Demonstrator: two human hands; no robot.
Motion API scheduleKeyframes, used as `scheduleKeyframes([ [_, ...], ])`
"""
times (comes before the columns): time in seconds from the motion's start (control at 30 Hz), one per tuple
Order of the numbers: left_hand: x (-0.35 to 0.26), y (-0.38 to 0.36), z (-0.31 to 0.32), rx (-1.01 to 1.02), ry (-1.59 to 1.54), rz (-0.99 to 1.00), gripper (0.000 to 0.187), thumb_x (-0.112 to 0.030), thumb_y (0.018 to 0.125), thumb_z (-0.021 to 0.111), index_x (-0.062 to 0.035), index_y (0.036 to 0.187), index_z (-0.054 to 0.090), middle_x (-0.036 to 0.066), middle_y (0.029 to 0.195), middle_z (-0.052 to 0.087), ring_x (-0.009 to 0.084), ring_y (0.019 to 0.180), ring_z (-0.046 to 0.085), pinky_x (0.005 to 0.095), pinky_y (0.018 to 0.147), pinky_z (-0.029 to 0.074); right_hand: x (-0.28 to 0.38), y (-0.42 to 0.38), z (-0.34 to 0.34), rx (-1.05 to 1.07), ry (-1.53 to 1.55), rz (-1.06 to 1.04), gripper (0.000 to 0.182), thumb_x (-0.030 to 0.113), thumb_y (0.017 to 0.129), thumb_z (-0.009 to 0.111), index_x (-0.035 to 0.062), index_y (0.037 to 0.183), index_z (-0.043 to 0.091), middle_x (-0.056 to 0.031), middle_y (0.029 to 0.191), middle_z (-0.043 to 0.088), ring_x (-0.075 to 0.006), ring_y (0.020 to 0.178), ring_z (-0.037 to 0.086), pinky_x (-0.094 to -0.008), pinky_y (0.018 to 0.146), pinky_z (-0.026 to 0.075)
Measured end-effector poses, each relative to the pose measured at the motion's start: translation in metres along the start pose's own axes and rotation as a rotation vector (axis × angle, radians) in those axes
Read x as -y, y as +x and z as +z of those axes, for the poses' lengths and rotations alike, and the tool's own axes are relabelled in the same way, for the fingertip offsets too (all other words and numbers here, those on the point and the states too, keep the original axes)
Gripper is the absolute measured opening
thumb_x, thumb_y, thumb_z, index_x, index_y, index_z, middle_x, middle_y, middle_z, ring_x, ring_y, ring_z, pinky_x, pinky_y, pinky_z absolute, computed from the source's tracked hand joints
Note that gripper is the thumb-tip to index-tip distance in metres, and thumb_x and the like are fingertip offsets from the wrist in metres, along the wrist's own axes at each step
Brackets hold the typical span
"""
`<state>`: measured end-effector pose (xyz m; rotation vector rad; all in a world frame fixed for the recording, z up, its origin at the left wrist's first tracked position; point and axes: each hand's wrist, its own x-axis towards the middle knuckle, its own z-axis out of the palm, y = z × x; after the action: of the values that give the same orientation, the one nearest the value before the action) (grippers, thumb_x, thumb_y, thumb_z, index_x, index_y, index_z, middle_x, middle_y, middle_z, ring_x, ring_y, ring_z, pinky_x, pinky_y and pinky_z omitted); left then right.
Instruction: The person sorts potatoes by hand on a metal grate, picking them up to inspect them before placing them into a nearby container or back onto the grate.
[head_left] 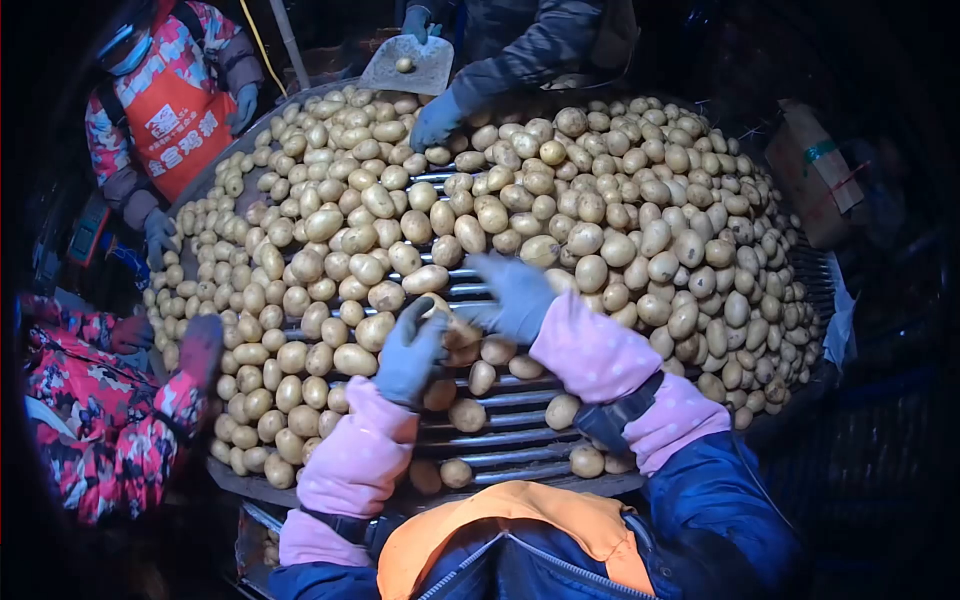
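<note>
Many pale brown potatoes [388,295] lie spread over a table of metal rollers [500,440]. My left hand [410,352], in a grey-blue glove, is over the potatoes near the middle. Its fingers are apart and curved beside a potato, and I see nothing held in them. Just to its right, my right hand [515,298], gloved the same way, stretches its fingers leftward above the bare rollers; it looks slightly blurred and holds nothing visible. A few single potatoes [467,415] rest on the rollers below my hands.
Across the table, a co-worker's gloved hand [437,121] touches potatoes; their other hand holds a scoop [408,65] with one potato. Two more people stand at the left, one in a red apron [180,130]. A cardboard box [808,175] is at the right edge.
</note>
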<state>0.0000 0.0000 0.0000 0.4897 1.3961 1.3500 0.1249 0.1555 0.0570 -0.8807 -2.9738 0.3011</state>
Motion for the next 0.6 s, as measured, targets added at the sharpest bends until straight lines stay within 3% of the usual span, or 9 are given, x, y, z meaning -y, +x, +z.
scheduleKeyframes([
  [0.03,0.002,-0.005,0.008,-0.07,0.175,0.153,0.056,-0.038,0.098,0.066,-0.0078,0.142,0.052,0.017,0.132,0.059,0.0305,0.1,0.066,0.0434,0.087,0.055,-0.02,0.008,0.014,0.001,-0.105,0.08,0.052,0.043,0.082,0.073,0.0118,0.122,0.062,-0.0108,0.119,0.068,-0.0321,0.108,0.067,-0.0488,0.092,0.049],
  [0.07,0.016,0.001,0.003,-0.141,0.819,0.617,0.053,-0.038,0.095,0.067,-0.0082,0.138,0.057,0.021,0.132,0.059,0.0325,0.096,0.067,0.0454,0.081,0.056,-0.065,0.016,0.026,0.024,-0.334,0.059,0.039,0.036,0.084,0.071,0.0114,0.113,0.064,-0.0091,0.107,0.069,-0.0306,0.099,0.068,-0.0469,0.086,0.05],
  [0.17,0.007,0.022,0.047,0.007,1.4,0.452,0.044,-0.043,0.093,0.063,-0.0141,0.126,0.063,0.021,0.116,0.061,0.041,0.102,0.065,0.0497,0.086,0.055,-0.128,0.039,0.046,0.193,-0.65,0.005,0.025,0.028,0.087,0.068,0.0097,0.104,0.067,-0.0077,0.095,0.071,-0.0287,0.09,0.07,-0.0435,0.079,0.052],
  [0.37,-0.005,0.048,0.027,0.11,1.323,0.329,0.039,-0.046,0.09,0.064,-0.0106,0.108,0.064,0.024,0.112,0.059,0.0432,0.097,0.065,0.0511,0.081,0.054,-0.079,0.045,0.011,0.457,-0.24,0.065,0.026,0.028,0.092,0.066,0.0055,0.105,0.069,-0.0086,0.092,0.071,-0.0274,0.088,0.07,-0.0392,0.078,0.055],
  [0.4,-0.005,0.045,0.023,0.114,1.366,0.33,0.042,-0.046,0.094,0.062,-0.0094,0.114,0.065,0.018,0.108,0.064,0.0334,0.093,0.067,0.0454,0.08,0.055,-0.069,0.037,0.004,0.461,-0.061,0.099,0.027,0.028,0.093,0.065,0.0048,0.105,0.069,-0.0088,0.092,0.072,-0.0272,0.087,0.07,-0.0385,0.078,0.056],
  [0.43,0.006,0.044,0.015,0.132,0.996,0.347,0.042,-0.045,0.096,0.061,-0.0085,0.116,0.065,0.014,0.107,0.064,0.0291,0.091,0.067,0.0423,0.08,0.055,-0.061,0.027,0.0,0.447,0.221,0.142,0.027,0.028,0.094,0.065,0.0042,0.106,0.07,-0.0089,0.092,0.072,-0.0269,0.087,0.07,-0.0378,0.078,0.056],
  [0.5,0.042,0.04,-0.005,0.165,0.253,0.353,0.044,-0.044,0.1,0.059,-0.0065,0.121,0.065,0.008,0.103,0.066,0.0204,0.089,0.065,0.0361,0.079,0.055,-0.047,-0.002,0.014,0.363,1.31,0.227,0.035,0.033,0.096,0.064,0.0031,0.115,0.066,-0.008,0.1,0.071,-0.0212,0.088,0.07,-0.0334,0.075,0.058],
  [0.53,0.041,0.03,-0.012,0.08,0.073,0.193,0.04,-0.037,0.104,0.051,-0.0052,0.124,0.065,0.009,0.11,0.068,0.016,0.092,0.063,0.0311,0.084,0.052,-0.04,-0.017,0.021,0.355,1.774,0.249,0.039,0.036,0.098,0.064,0.0026,0.119,0.064,-0.0075,0.104,0.071,-0.0183,0.089,0.07,-0.0313,0.074,0.059],
  [0.6,0.024,-0.009,-0.027,0.172,-0.168,0.087,0.044,-0.041,0.108,0.04,-0.0097,0.133,0.059,0.01,0.11,0.069,0.0213,0.096,0.067,0.0375,0.083,0.058,-0.019,-0.031,0.017,0.482,2.047,0.195,0.044,0.033,0.1,0.061,0.0041,0.133,0.057,-0.012,0.122,0.067,-0.0237,0.104,0.069,-0.0367,0.08,0.06],
])
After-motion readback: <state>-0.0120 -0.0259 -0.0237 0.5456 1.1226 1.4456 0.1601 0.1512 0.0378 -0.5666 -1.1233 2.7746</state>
